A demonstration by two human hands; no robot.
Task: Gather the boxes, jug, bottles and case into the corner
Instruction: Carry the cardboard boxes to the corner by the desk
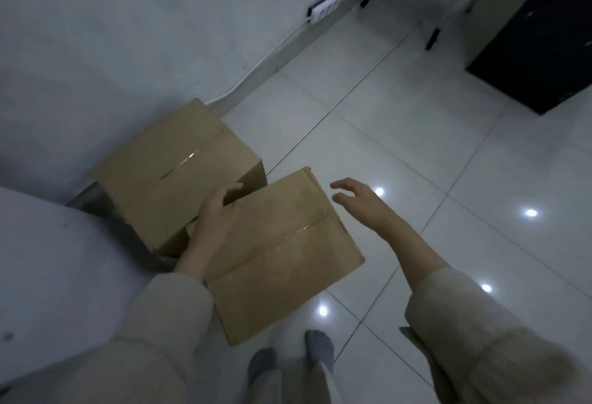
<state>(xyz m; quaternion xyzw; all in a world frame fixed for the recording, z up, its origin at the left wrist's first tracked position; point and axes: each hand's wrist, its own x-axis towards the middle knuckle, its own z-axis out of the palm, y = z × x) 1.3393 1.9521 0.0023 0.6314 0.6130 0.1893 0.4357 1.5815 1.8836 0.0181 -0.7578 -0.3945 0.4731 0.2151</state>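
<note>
Dim light, view down at a tiled floor [400,154] by a white wall [128,35].

Far cardboard box [173,166]: sits on the floor in the angle where the wall meets a white panel or furniture face [48,275] at the left. Top flaps closed, shiny tape strip along the seam. Its back edge lies close to the skirting; whether it touches cannot be told.

Near cardboard box [282,253]: just in front and to the right of the far one, turned slightly askew, top taped shut likewise. Its far-left corner overlaps the far box in the picture; the two appear to touch or nearly so. Whether this box rests fully on the floor cannot be told.

Left hand [217,214]: laid on the near box's left upper edge, fingers bent over the far corner, gripping it. Beige sleeve to the wrist.

Right hand [358,198]: off to the right of the near box, apart from it, fingers spread and loosely bent, holding nothing. Sleeve pushed up the forearm.

Grey-socked feet [288,359] at the bottom edge, just behind the near box.

Further off: white power strip [323,8] on the floor at the wall with a cable running along the skirting; dark cabinet [538,48] at upper right; thin furniture legs [432,38] beside it. Ceiling lights mirrored as bright spots on the tiles.
</note>
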